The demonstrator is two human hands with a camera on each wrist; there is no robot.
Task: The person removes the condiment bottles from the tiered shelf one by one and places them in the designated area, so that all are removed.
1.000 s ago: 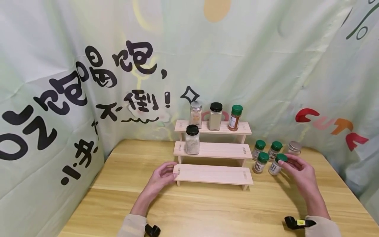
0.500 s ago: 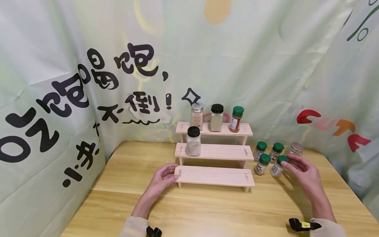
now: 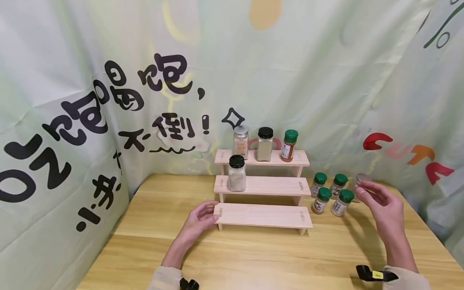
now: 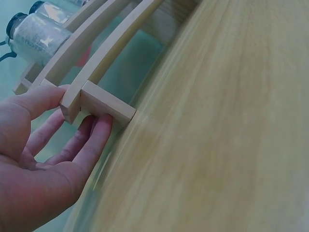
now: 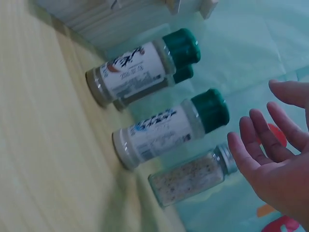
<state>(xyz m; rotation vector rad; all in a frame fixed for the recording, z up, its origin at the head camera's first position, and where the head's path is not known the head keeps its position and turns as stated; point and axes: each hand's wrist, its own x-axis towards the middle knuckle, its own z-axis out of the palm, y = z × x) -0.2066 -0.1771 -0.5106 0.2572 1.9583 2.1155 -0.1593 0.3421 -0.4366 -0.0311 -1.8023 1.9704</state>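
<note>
My left hand holds the left end of a three-tier wooden rack at its lowest step. In the left wrist view the thumb is at the board's end and the fingertips touch the leg. My right hand is raised at the right with nothing in it, its fingers loosely bent. Just past its fingertips stands a square glass jar with a silver lid, partly hidden in the head view. Beside that, several green-capped spice bottles stand upright on the table; the nearest one is apart from the hand.
On the rack's top step stand a silver-lidded jar, a black-lidded jar and a green-capped red spice bottle. Another black-lidded jar occupies the middle step's left. A printed curtain hangs behind the wooden table.
My right hand has left the front green-capped bottle and shifted up and right toward the silver-lidded jar, its fingers more apart. The left hand stays on the rack.
</note>
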